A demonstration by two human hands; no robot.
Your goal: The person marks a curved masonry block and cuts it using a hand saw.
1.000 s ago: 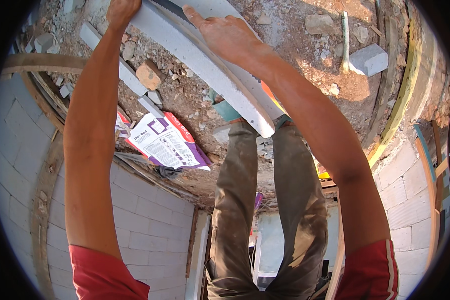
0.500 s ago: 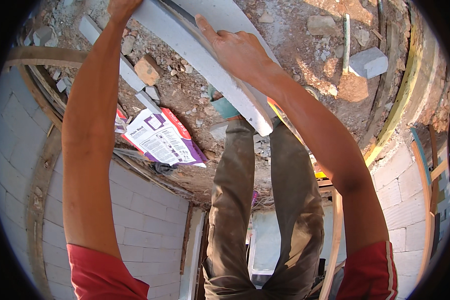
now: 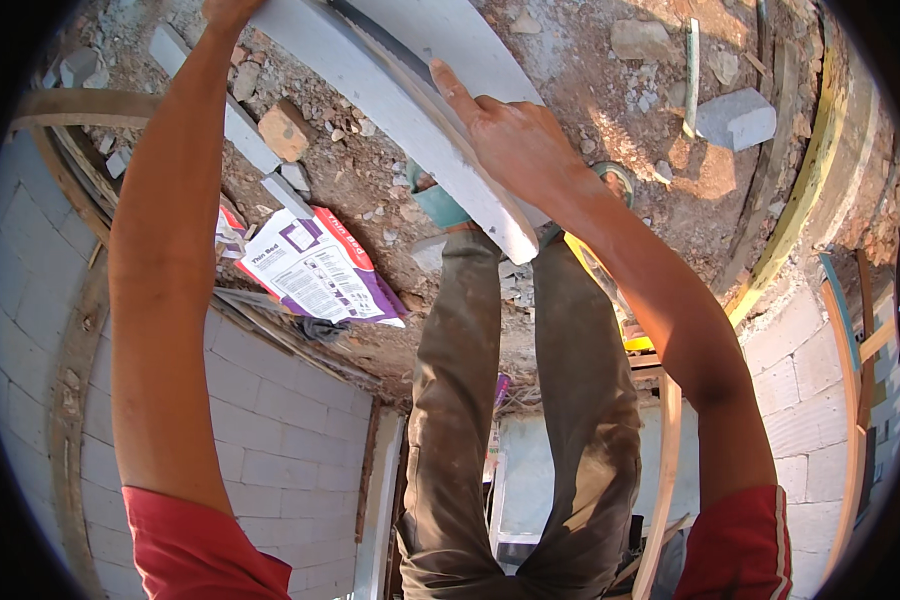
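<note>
A long pale concrete block (image 3: 410,130) slants from the top edge to just above my knees. Beyond it is a second pale slab (image 3: 470,50), with a dark strip between them. My left hand (image 3: 232,8) is at the block's far left end, cut off by the picture's edge, so its fingers are hidden. Over the dark strip lies my right hand (image 3: 515,140), index finger stretched along it and the other fingers curled under. What they close on is hidden; whether the strip is a tool's blade or a shadowed gap, I cannot tell.
A white, red and purple printed bag (image 3: 315,270) lies left of my legs. Rubble includes an orange brick piece (image 3: 285,130) and a grey block (image 3: 735,122) beside an upright stick (image 3: 692,80). My foot in a teal sandal (image 3: 438,205) is under the block. Pale block walls (image 3: 270,420) stand lower down.
My right hand has slid along the dark strip toward me and to the right, baring more of it. The block keeps its place; the whole view has shifted slightly.
</note>
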